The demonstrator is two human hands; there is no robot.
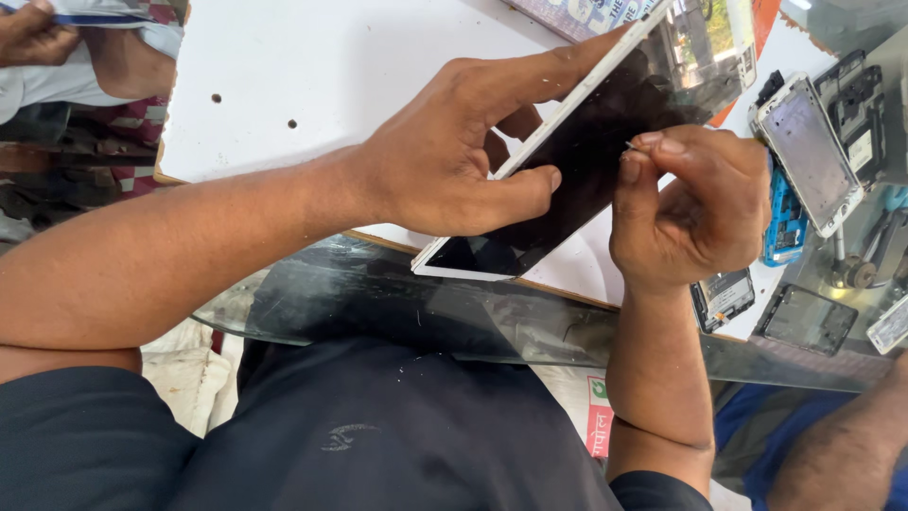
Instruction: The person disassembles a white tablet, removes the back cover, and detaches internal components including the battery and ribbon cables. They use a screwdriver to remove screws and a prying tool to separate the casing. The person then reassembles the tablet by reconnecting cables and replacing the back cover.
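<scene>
White board (312,66) on glass counter fills upper frame; left hand (454,156) clamps white-framed tablet (605,132) mid-frame, right hand (690,203) fingertips pinched together on tiny metal piece (629,146) at its screen.

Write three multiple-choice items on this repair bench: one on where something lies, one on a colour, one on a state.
1. Where does the blue phone part lie?
A. Right of the right hand, beside a phone frame
B. Under the left forearm
C. On the person's lap

2. What colour is the rim of the tablet?
A. Red
B. White
C. Green

3. How is the tablet held?
A. Flat on the board, untouched
B. Tilted, gripped by the left hand
C. Closed inside a box

Answers:
1. A: it sits just past the right hand, next to the silver phone frame.
2. B: a white edge runs round the dark screen.
3. B: the left hand clasps its edge with thumb on the screen, one corner near the white board, while the right hand pinches a thin tool at the glass.
</scene>
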